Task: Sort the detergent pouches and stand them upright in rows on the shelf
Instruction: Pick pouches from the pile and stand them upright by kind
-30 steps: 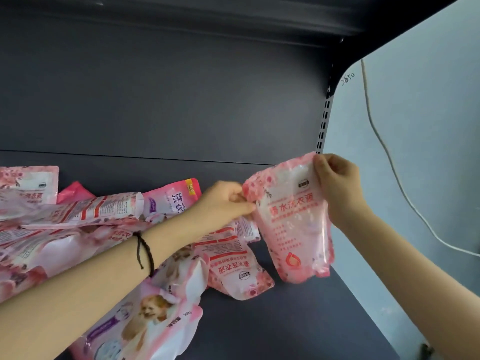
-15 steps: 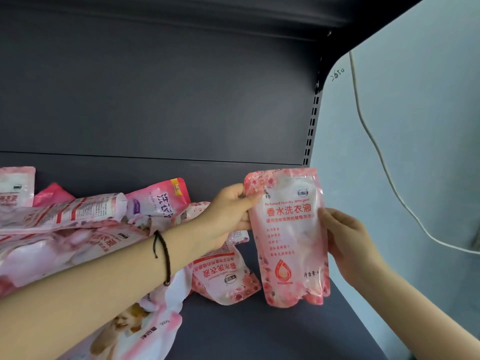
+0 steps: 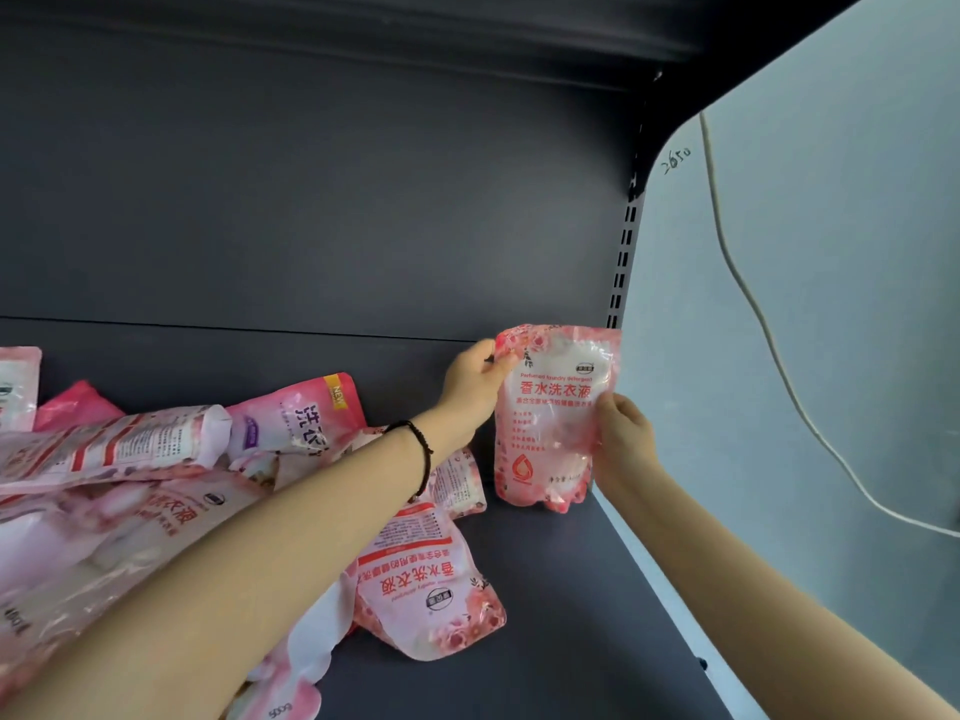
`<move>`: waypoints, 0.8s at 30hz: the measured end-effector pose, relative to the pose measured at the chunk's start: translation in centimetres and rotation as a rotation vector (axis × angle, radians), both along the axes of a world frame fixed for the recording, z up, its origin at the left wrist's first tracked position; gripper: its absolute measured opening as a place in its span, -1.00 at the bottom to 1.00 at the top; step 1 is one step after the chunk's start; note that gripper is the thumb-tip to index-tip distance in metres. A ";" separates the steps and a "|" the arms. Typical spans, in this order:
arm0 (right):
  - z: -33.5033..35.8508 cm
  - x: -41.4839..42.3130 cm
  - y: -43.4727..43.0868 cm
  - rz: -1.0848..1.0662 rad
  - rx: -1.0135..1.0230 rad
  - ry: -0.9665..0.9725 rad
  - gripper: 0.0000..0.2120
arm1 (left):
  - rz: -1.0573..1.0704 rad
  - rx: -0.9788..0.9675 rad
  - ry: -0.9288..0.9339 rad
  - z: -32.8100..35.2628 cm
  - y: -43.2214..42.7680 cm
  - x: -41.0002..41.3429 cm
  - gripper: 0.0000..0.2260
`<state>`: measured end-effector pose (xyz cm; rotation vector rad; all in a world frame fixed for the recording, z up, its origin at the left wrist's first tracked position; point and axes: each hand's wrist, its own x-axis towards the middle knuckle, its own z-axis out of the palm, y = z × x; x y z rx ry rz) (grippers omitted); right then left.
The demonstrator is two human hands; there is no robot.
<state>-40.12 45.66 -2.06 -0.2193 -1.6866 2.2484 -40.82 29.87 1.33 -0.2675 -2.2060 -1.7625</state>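
A pale grey-blue wall (image 3: 857, 304) filled the right side of the view. A thin white cable (image 3: 762, 324) ran down it from near the top, curving rightward until it left the frame at the right edge. Some dark handwritten digits (image 3: 677, 159), too scrawled to read surely, sat on the wall just left of the cable's upper end. Along the wall's left border stood a dark metal upright (image 3: 623, 252) punched with paired slots. A black braided bracelet (image 3: 423, 449) showed at mid-frame, a small bead hanging from it
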 end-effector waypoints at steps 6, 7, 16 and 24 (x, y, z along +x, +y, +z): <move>-0.9 -0.8 -1.4 0.014 -0.104 0.032 -0.82 | 0.007 -0.116 0.007 -0.2 -1.9 -1.0 -0.72; -0.9 -0.9 -1.4 0.027 -0.093 0.030 -0.82 | 0.020 -0.163 0.014 0.1 -2.2 -0.8 -0.68; 1.7 -0.4 3.7 0.123 1.045 -0.090 -0.83 | 0.028 -1.157 0.063 3.4 -8.9 4.9 -0.76; 5.8 5.7 0.4 0.206 1.945 0.147 -0.91 | -0.193 -1.680 0.161 3.9 -13.3 9.4 -0.81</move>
